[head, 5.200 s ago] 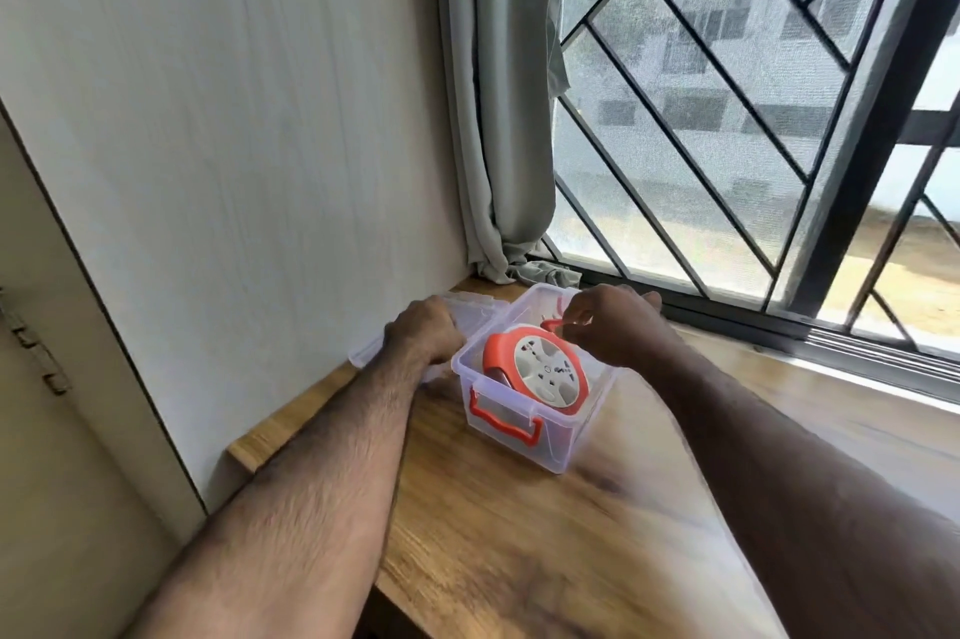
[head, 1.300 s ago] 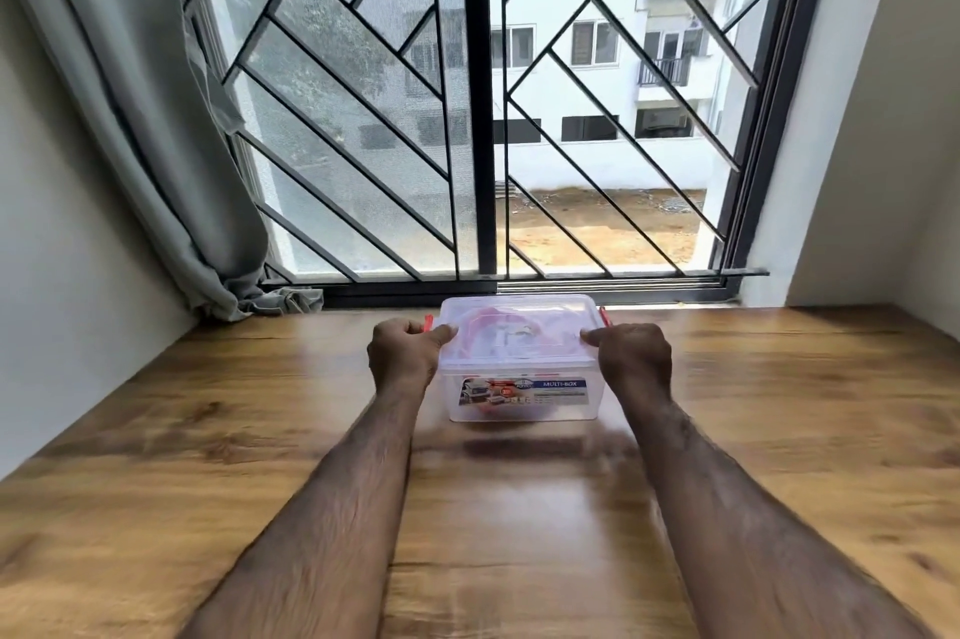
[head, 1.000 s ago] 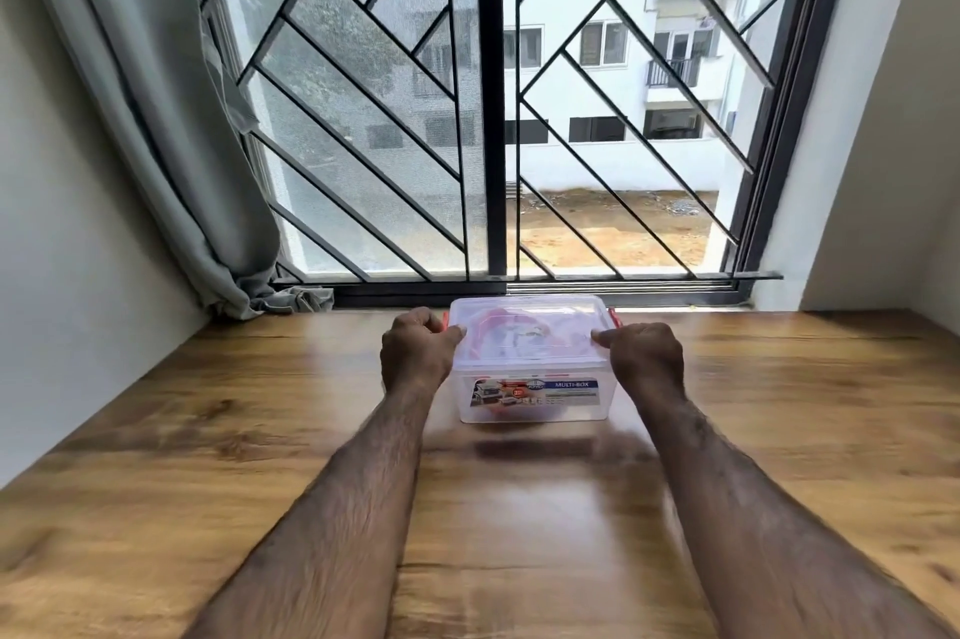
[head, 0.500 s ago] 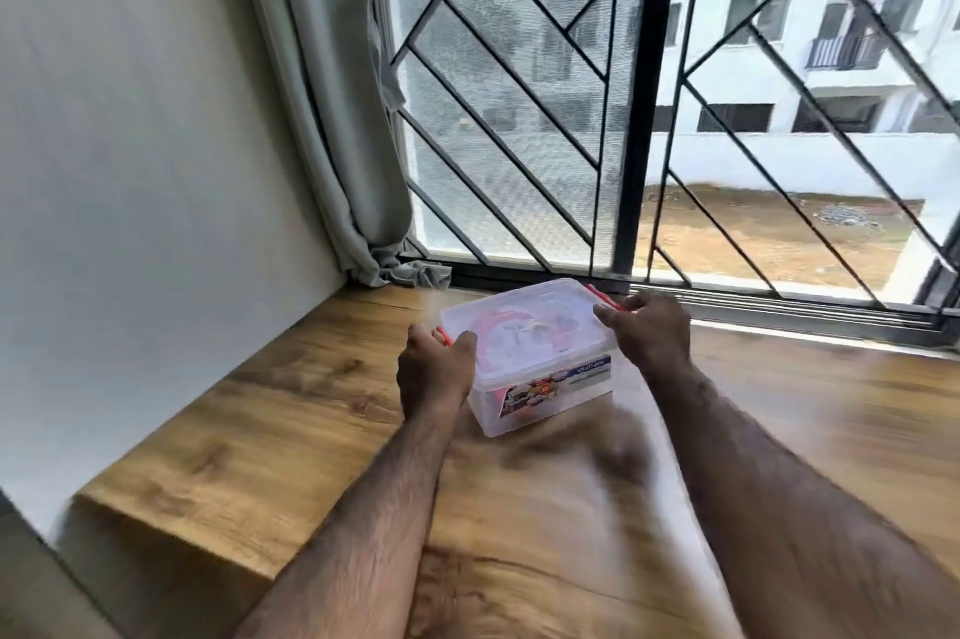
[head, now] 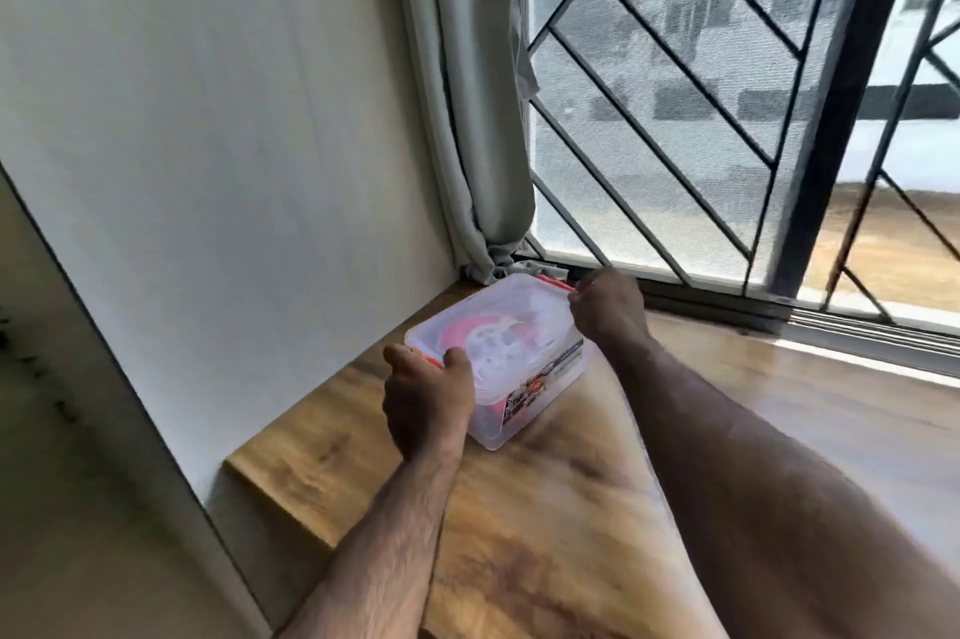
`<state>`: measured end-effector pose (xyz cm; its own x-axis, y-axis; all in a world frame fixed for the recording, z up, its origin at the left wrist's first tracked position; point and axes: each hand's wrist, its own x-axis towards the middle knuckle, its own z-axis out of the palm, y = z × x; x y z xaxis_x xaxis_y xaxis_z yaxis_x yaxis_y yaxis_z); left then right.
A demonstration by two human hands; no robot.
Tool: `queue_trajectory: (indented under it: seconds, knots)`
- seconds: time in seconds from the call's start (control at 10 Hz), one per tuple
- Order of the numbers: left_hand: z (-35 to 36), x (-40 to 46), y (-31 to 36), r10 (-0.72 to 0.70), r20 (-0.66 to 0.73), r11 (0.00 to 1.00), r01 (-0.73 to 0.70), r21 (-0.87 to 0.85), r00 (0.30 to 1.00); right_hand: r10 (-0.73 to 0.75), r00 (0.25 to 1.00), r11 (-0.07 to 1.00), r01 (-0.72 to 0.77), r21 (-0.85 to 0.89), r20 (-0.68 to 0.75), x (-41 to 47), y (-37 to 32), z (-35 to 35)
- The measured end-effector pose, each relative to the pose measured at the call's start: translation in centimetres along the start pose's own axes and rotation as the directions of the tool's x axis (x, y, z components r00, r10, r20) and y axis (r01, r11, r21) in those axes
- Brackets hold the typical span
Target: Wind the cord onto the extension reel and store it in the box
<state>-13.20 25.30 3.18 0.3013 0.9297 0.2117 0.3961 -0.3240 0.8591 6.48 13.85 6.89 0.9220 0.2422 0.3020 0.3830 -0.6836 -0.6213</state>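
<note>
Head view, centre frame: lidded box (head: 511,352), reel (head: 485,334) a blur inside, on wooden table (head: 545,534). Left hand (head: 427,396) and right hand (head: 605,308) curl around its end handles.

Reel (head: 485,334) blurred beneath lid (head: 519,305)

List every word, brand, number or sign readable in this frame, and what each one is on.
Nothing can be read.
Sticker on the front wall of the clear plastic box: a dark blue band with pale lettering above small coloured pictures, all too blurred to read.
No writing shows on the lid, wall, curtain or window.
</note>
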Motion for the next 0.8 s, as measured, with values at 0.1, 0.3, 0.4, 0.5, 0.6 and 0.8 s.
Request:
queue_trajectory:
  seconds: [0.1, 0.3, 0.4, 0.5, 0.6, 0.8]
  knots:
    - [0.0, 2.1, -0.9, -0.013, -0.043, 0.999, 0.011, -0.043, 0.999, -0.133, 0.991, 0.987, 0.135, -0.091, 0.033, 2.0, -2.2, 2.4]
    - [0.5, 3.5, -1.5, -0.003, -0.084, 0.999, 0.000, -0.041, 0.996, -0.151, 0.984, 0.986, 0.157, -0.062, 0.095, 4.6, -3.8, 5.1]
    - [0.6, 3.7, -1.5, 0.001, -0.101, 1.000, -0.003, -0.024, 0.995, -0.191, 0.979, 0.978, 0.196, -0.071, 0.075, 5.1, -4.1, 5.7]
    - [0.8, 3.8, -1.6, 0.010, -0.112, 1.000, -0.008, 0.019, 0.994, -0.239, 0.969, 0.964, 0.244, -0.102, 0.059, 5.1, -4.3, 5.8]
    - [0.4, 3.5, -1.3, 0.037, -0.101, 0.998, -0.032, 0.051, 0.994, -0.207, 0.975, 0.977, 0.211, -0.044, 0.082, 5.0, -4.1, 5.4]
    - [-0.6, 3.8, -1.8, 0.148, -0.150, 0.969, -0.113, 0.221, 0.978, -0.160, 0.986, 0.974, 0.150, 0.168, 0.047, 1.9, -3.4, 5.2]
